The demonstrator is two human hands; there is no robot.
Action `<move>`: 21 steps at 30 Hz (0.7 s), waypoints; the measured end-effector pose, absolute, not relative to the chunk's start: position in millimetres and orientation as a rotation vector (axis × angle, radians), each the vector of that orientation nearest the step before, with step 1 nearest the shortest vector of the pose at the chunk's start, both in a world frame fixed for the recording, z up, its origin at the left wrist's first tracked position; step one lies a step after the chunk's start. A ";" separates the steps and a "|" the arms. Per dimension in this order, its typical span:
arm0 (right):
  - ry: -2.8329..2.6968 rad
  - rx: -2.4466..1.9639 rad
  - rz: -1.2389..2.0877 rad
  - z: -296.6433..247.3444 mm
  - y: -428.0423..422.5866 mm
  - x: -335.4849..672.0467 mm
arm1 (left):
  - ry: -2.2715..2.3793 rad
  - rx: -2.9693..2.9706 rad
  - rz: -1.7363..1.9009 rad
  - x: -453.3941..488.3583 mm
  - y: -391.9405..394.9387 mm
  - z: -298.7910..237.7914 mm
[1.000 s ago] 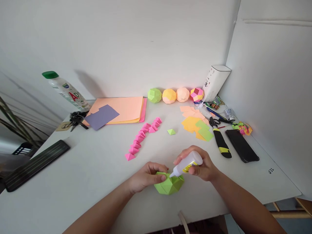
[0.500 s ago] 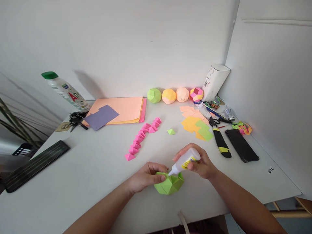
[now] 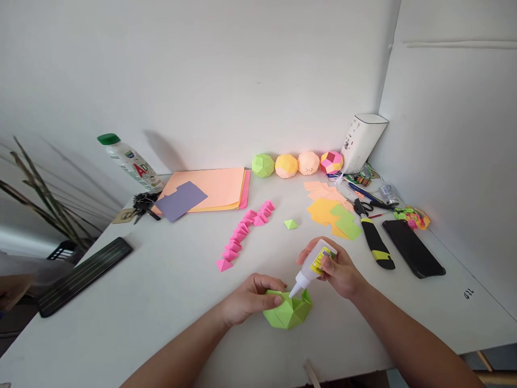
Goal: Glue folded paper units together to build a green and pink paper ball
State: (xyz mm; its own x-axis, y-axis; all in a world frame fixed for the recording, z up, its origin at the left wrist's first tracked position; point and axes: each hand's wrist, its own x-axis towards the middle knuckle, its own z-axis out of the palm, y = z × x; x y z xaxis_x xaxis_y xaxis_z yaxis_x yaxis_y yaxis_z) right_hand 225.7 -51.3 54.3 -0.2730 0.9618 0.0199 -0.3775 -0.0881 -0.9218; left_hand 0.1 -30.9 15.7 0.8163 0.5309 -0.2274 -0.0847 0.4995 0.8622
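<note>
My left hand [image 3: 248, 296] is closed on the left rim of a partly built green paper ball [image 3: 288, 312] resting on the white table [image 3: 161, 291]. My right hand [image 3: 339, 272] grips a small white glue bottle [image 3: 313, 267] with a yellow label. The bottle tilts steeply down, and its nozzle touches the open top of the green ball. A single loose green paper pyramid [image 3: 290, 224] lies further back. A curved row of several pink paper pyramids [image 3: 244, 233] lies to its left.
Several finished paper balls [image 3: 297, 164] line the back wall beside a white box [image 3: 361, 141]. Paper squares [image 3: 333, 213], scissors [image 3: 362, 206], a yellow-black cutter [image 3: 377, 245] and a phone [image 3: 412, 248] lie at right. Paper sheets [image 3: 210, 188], keys [image 3: 143, 206], a bottle [image 3: 129, 160] and a black bar [image 3: 83, 275] sit at left.
My right hand has tipped the glue bottle more upright, nozzle down into the green ball. The camera has shifted, so everything sits a little further right and lower in view.
</note>
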 end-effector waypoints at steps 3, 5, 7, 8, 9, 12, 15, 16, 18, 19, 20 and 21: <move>-1.083 -0.789 1.625 55.3 -50.8 224.6 | 0.503 0.988 0.393 0.0 -30.9 16.6; -1.095 -0.797 1.629 55.5 -50.9 223.8 | 0.502 0.981 0.396 -0.1 -30.9 17.1; -1.092 -0.807 1.617 54.7 -51.1 223.6 | 0.494 0.970 0.397 -0.2 -30.9 17.5; -1.082 -0.813 1.602 54.0 -51.2 223.7 | 0.491 0.963 0.397 -0.3 -30.9 17.7; -1.067 -0.822 1.581 53.2 -51.1 224.1 | 0.490 0.957 0.399 -0.5 -30.9 17.7; -1.016 -0.845 1.535 51.1 -50.7 225.8 | 0.496 0.944 0.406 -0.7 -30.8 17.8; -0.992 -0.831 1.579 50.9 -50.2 226.3 | 0.486 0.949 0.402 -0.3 -30.3 18.0; -0.994 -0.820 1.605 51.3 -50.1 226.0 | 0.483 0.957 0.400 -0.1 -30.2 18.2; -1.006 -0.813 1.640 52.1 -49.9 225.1 | 0.489 0.974 0.401 0.5 -30.1 18.9; -1.009 -0.820 1.640 52.3 -49.8 224.8 | 0.492 0.976 0.402 0.7 -30.1 19.2; -1.007 -0.833 1.625 52.5 -49.7 224.7 | 0.496 0.974 0.404 0.9 -30.2 19.6; -0.997 -0.848 1.602 52.5 -49.4 224.8 | 0.499 0.970 0.408 0.9 -30.3 19.7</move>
